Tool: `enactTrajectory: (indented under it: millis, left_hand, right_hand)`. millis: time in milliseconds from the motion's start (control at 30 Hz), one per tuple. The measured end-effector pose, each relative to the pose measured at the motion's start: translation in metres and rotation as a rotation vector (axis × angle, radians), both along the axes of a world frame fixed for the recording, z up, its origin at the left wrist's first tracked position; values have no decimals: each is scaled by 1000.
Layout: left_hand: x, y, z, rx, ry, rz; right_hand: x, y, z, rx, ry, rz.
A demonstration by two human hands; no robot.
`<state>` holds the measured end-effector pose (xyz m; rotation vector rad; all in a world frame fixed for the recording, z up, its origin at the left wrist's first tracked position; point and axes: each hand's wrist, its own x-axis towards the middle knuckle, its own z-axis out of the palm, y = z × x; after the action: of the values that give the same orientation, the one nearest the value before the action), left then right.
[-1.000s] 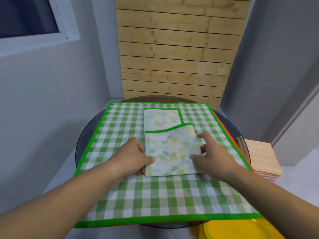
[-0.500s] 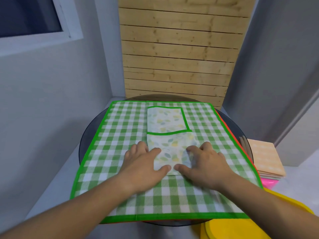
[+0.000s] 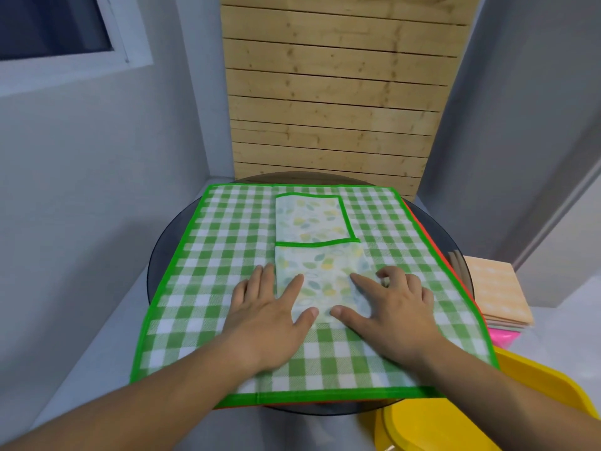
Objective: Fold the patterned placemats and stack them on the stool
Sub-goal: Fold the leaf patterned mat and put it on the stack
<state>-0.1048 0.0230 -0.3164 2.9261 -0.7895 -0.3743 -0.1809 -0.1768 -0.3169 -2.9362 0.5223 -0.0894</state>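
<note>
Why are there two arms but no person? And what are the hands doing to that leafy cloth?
There is no machine here. A person wears a camera on the head, looking down, so you see only their arms. The left hand and right hand press down on a small leaf-patterned placemat, folded over on itself. Nothing is lifted. The little mat lies on a big green checked placemat spread over a round dark table. At the right sits a stack of folded orange mats on something pink. A yellow plastic thing shows at the bottom corner; I cannot tell what it is.
</note>
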Motion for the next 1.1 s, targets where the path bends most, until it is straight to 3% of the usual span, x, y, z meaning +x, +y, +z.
enactTrajectory:
  millis: [367, 600, 767, 900, 1100]
  left_hand:
    - [11, 17, 1, 74, -9, -109]
    - [17, 24, 0, -79, -31, -351]
    - [22, 24, 7, -108, 45, -353]
    - [27, 24, 14, -128, 66, -356]
    - [29, 27, 13, -154, 90, -352]
  right_hand:
    - [-8, -48, 9, 173, 40, 76]
    - [-8, -55, 14, 251, 22, 120]
    - [-9, -39, 20, 318, -160, 272]
    - [-7, -32, 18, 394, -148, 350]
    - [-6, -37, 13, 355, -146, 371]
